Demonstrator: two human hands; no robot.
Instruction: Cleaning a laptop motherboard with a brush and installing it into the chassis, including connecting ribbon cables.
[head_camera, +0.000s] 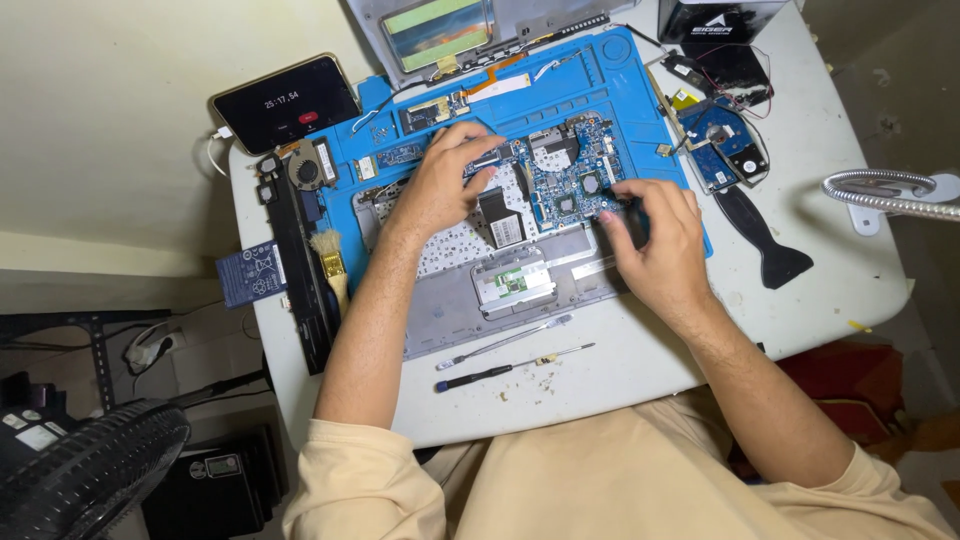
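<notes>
Two bare hands on a blue circuit board (565, 180), left hand (445, 185) fingers curled pressing its edge, right hand (655, 235) fingertips pinched together at its right side, grey laptop base (470, 310) beneath

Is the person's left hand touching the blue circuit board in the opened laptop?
Touching. The head view shows the left hand resting on the upper left part of the blue circuit board, fingertips pressed onto it with no gap visible.

Warm, even light is falling from above onto the counter (640, 370), casting soft shadows beneath the fingers (478, 165), while the floor around is lying dim and edges are bending slightly.
</notes>
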